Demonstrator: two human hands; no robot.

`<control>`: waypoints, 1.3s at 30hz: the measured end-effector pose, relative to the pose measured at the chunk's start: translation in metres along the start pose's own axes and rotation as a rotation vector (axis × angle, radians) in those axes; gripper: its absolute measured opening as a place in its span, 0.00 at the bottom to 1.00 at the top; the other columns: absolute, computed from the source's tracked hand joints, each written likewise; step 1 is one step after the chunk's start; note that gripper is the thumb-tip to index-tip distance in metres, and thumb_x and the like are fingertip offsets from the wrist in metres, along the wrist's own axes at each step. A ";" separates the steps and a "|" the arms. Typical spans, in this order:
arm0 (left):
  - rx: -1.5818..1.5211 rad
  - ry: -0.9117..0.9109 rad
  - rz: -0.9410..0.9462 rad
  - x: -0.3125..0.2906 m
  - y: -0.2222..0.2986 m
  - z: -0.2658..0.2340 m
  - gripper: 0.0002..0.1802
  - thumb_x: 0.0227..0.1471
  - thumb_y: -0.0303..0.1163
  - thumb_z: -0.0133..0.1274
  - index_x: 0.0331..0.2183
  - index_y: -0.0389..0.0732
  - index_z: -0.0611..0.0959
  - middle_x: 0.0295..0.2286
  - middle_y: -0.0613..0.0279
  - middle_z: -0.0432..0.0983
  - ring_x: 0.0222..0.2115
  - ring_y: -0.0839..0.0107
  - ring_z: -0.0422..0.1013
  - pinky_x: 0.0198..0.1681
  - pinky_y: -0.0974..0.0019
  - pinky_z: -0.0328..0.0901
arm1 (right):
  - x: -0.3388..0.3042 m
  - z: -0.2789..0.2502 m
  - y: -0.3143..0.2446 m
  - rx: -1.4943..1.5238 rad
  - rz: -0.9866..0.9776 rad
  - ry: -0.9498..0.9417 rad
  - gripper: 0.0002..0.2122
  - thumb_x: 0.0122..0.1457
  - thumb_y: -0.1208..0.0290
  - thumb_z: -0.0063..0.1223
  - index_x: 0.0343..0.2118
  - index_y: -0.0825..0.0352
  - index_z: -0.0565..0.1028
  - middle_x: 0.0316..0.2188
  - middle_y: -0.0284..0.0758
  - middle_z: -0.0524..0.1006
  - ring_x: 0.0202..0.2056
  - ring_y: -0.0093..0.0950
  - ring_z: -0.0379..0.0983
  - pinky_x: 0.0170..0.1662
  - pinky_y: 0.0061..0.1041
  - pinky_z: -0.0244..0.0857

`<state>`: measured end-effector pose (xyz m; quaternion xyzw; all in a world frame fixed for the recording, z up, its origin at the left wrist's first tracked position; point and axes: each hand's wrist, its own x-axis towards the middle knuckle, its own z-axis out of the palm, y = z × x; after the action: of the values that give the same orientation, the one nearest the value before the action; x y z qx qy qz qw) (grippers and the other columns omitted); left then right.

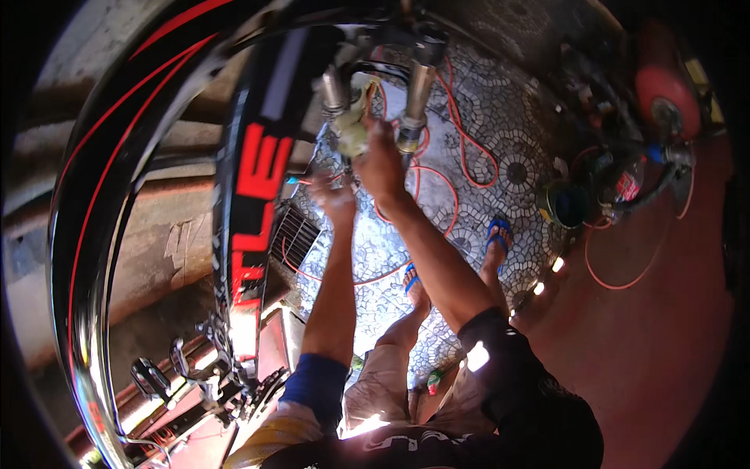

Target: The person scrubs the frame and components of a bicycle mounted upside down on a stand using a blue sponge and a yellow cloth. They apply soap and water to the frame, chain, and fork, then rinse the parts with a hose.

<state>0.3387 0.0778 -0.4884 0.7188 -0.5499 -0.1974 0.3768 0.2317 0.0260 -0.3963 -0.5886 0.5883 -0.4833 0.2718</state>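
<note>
On my feed the left hand point(333, 199) is smeared, its fingers indistinct. The right hand point(381, 162) covers part of a pale yellowish lump point(353, 133), too blurred for me to call cloth or sponge. I lose the red-lined black bike part point(98, 156) past the far left edge.

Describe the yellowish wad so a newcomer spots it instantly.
Start from the thick, red-lettered black tube; right of its upper end is the fork. The wad is at the lower end of the fork's left leg, by the right hand. Unlike the straight metal legs, it is lumpy and pale yellow-green.
</note>
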 end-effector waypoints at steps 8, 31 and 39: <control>0.221 -0.657 0.025 0.032 -0.216 -0.056 0.43 0.51 0.41 0.62 0.64 0.42 0.64 0.61 0.49 0.63 0.63 0.56 0.58 0.66 0.56 0.52 | -0.002 0.077 -0.048 0.213 0.065 0.227 0.22 0.55 0.78 0.55 0.55 0.70 0.71 0.49 0.53 0.73 0.54 0.53 0.67 0.58 0.45 0.63; -0.001 -0.478 -0.027 0.035 -0.088 -0.012 0.50 0.54 0.40 0.56 0.68 0.39 0.46 0.61 0.38 0.62 0.55 0.46 0.68 0.57 0.56 0.62 | -0.004 0.066 0.048 0.101 0.275 -0.133 0.17 0.56 0.72 0.57 0.49 0.65 0.75 0.43 0.47 0.79 0.45 0.46 0.77 0.47 0.40 0.72; 0.329 -0.480 0.053 0.018 -0.125 -0.016 0.37 0.55 0.42 0.50 0.61 0.37 0.58 0.49 0.29 0.71 0.44 0.35 0.74 0.46 0.45 0.70 | -0.025 0.054 0.054 0.129 0.063 -0.257 0.14 0.50 0.80 0.56 0.40 0.63 0.81 0.40 0.43 0.76 0.46 0.42 0.74 0.49 0.37 0.69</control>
<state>0.4359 0.0797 -0.5709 0.6885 -0.6664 -0.2603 0.1191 0.2602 0.0282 -0.4713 -0.6084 0.5344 -0.4319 0.3971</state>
